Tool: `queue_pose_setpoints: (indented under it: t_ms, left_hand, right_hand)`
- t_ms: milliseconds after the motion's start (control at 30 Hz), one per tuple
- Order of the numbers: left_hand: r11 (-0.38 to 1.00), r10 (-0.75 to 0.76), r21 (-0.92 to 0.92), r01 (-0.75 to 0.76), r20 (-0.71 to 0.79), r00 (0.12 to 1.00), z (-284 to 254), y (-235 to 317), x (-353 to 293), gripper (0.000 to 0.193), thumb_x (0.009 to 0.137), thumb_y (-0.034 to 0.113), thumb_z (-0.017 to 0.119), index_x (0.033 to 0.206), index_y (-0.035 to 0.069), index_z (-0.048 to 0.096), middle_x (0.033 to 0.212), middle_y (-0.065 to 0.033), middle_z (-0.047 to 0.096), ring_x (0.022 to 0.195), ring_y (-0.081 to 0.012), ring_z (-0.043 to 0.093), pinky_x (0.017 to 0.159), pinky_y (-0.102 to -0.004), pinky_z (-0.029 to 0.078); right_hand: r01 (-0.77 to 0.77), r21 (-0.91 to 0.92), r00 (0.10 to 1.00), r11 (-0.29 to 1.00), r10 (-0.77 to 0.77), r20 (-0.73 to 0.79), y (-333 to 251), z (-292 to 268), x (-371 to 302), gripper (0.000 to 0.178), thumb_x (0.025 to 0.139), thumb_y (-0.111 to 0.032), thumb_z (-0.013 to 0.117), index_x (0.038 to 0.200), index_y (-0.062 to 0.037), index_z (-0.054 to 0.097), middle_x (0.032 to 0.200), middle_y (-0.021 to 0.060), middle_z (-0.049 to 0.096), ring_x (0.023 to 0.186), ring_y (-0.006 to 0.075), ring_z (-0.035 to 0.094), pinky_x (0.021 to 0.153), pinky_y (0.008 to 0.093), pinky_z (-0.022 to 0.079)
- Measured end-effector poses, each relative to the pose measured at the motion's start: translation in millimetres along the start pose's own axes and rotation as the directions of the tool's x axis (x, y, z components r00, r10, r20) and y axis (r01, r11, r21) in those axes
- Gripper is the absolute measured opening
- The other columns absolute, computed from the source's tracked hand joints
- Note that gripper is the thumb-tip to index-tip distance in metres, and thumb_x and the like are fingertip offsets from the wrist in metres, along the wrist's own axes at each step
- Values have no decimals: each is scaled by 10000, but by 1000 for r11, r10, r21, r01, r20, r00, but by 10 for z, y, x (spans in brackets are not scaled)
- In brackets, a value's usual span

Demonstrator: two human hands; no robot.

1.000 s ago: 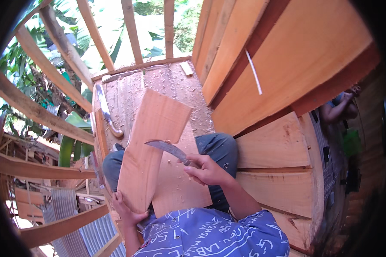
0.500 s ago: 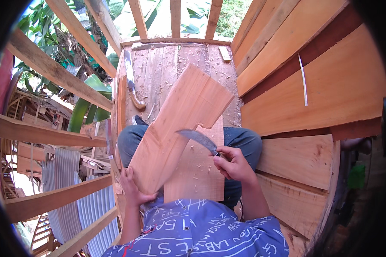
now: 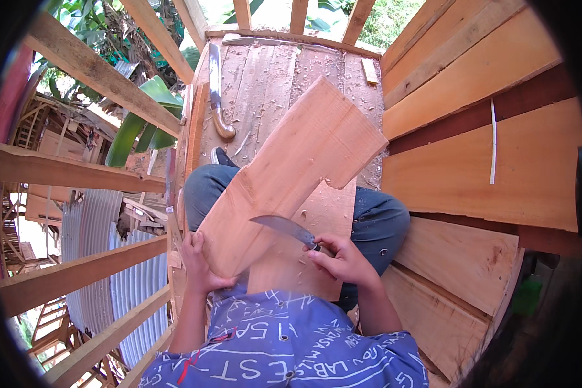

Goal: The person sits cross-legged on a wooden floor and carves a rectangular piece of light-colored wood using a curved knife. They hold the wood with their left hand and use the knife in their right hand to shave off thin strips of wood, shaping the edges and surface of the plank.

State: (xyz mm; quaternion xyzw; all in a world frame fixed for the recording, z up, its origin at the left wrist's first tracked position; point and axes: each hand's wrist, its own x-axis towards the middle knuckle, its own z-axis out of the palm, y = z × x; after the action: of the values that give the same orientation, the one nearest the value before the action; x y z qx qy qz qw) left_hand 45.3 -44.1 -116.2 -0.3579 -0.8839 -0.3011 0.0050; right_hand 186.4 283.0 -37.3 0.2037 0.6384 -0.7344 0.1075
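Board [image 3: 297, 155] mid-frame — lower right edge seems pared, upper end uncut; our left fingers [image 3: 189, 249] clamp it, right fingers [image 3: 335, 242] the knife [image 3: 282, 225].

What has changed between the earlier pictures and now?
The right hand has drawn the curved knife toward the blue shirt, away from the notch in the upper board. The view also turned. Nothing was taken or released: the left hand still holds that board's near end.

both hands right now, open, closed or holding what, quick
Left hand: holding the near end of the upper wooden board.
Right hand: closed, holding the curved knife.
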Motion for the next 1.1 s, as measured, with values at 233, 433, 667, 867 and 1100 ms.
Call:
queue_pose_setpoints:
  t_ms: [233,433,667,867,1100]
  left_hand:
    - [999,-36,30,35,49,998,-7,-41,-59,1311,379,561,842,1447,64,267,1363,-269,308,1254,-437,350,1029,-524,311]
    - [998,-60,32,58,51,997,17,-45,-55,1327,361,561,855,1445,59,278,1384,-275,296,1261,-442,345,1043,-530,300]
    - [994,-97,49,93,84,992,-37,-9,-30,1337,345,559,870,1432,45,287,1392,-273,289,1274,-435,332,1062,-518,283]
    - [985,-165,-13,169,159,973,-51,-19,-32,1365,354,537,893,1436,38,228,1402,-243,255,1307,-410,290,1090,-498,256]
    - [984,-153,-64,166,171,973,-48,-61,-30,1359,369,520,896,1449,69,205,1394,-237,250,1293,-395,301,1083,-483,266]
  right_hand:
    - [144,110,957,983,-110,-270,-155,-198,52,109,912,-78,615,983,2,592,575,-22,510,425,22,423,387,200,300]
    - [9,-35,989,999,-14,-149,4,115,107,235,885,-115,668,1036,-22,514,606,-26,509,520,13,446,457,207,311]
    - [218,-588,945,779,-319,-72,114,449,222,269,878,-241,664,943,-5,553,667,130,616,584,274,626,507,377,461]
    - [146,-775,911,615,-389,-137,101,391,219,315,839,-291,701,707,-34,577,591,161,567,517,344,579,479,410,455]
    - [81,-897,907,435,-405,-115,95,222,263,463,792,-466,717,620,-74,543,523,105,536,462,299,568,412,387,417]
